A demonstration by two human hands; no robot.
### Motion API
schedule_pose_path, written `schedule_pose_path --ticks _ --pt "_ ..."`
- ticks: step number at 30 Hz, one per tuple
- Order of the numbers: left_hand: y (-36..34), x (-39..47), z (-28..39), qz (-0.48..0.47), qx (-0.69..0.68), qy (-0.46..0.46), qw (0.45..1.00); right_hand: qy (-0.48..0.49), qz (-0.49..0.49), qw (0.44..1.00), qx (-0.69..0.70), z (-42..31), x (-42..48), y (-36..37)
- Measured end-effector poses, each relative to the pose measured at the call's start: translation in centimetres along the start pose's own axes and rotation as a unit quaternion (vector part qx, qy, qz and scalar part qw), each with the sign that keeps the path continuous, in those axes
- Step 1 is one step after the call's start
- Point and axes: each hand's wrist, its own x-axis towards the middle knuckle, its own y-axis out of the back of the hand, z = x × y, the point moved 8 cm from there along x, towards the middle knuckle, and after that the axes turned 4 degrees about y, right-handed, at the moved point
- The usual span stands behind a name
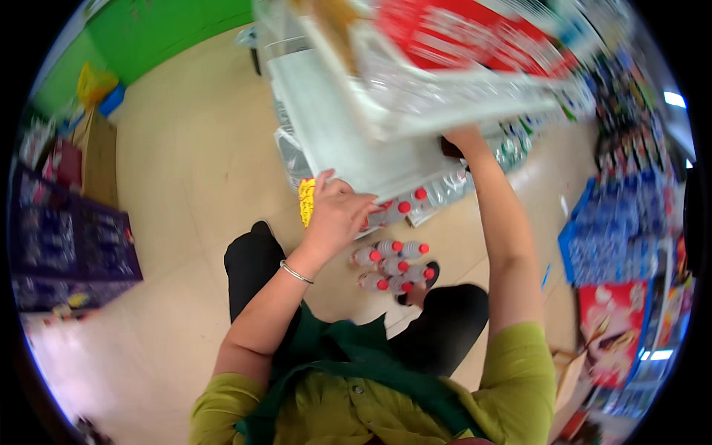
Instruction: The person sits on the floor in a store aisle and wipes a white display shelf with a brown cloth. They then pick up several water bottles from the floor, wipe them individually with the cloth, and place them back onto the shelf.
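Observation:
My left hand (342, 208) rests at the near corner of a white shelf (356, 139), fingers apart, beside a yellow price tag (306, 201). My right hand (464, 136) reaches over the same shelf, beneath a higher shelf whose edge partly hides it; a small dark object (451, 148) is at its fingers, and whether it is gripped I cannot tell. Under the white shelf stand clear bottles, some with red caps (404, 207). A cluster of red-capped bottles (394, 265) stands on the floor between my feet.
The blurred upper shelf (445, 108) carries a red printed sign (461, 33). At right are blue-wrapped bottle packs (606, 233) and a red printed box (612, 334). Purple-framed bottle packs (72, 239) and a cardboard box (99, 161) stand at left, near a green wall (167, 33).

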Motion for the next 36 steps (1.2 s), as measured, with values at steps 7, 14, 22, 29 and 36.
schedule_pose_path --ticks 7,14,22,29,36 --pt "-1.0 -0.8 -0.4 -0.023 -0.037 -0.013 0.999 0.050 0.027 0.998 0.019 3.5 9.1 -5.4" --pt "-0.7 -1.1 -0.9 -0.038 -0.059 0.012 0.997 0.029 -0.041 0.993 0.108 3.5 20.7 -10.1" --pt "-0.5 -0.9 -0.9 -0.036 -0.074 -0.008 0.997 -0.047 -0.047 0.993 0.095 4.4 26.7 -10.6" --pt "-0.6 -1.0 -0.8 -0.030 -0.042 0.011 0.999 0.048 -0.070 0.993 0.086 4.3 19.9 -9.1" --pt "-0.1 -0.7 -0.7 0.013 -0.013 0.012 1.000 -0.086 -0.161 0.977 0.111 0.5 6.8 -0.9"
